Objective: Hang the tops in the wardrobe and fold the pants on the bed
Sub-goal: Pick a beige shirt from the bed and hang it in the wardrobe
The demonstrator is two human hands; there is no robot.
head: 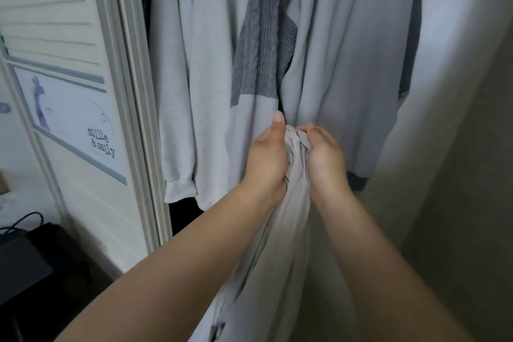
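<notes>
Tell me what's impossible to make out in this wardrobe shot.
- Hangers and rail: head view, cut off by the top edge above the hanging tops.
- Bunched garment: top or pants unclear; left hand and right hand cover it.
- Wardrobe floor: dark, behind clothes.

- Pale beige-grey garment [288, 230], bunched between the left hand [266, 158] and the right hand [324, 155]; small dark printed marks low on the cloth.
- Light heather-grey sweatshirt [180, 78] hanging at the left of the wardrobe, plain.
- Dark grey knit panel [261, 44], ribbed and cable-patterned, above a plain light grey lower part.
- Light grey top [361, 64] at the right, with darker grey along the side and at the hem.
- White louvred door [55, 22] with a white frame.
- White poster [75, 119] edged in blue-grey, bearing a purple llama figure and black lettering.
- Black box [25, 266] and black cable low at the left.
</notes>
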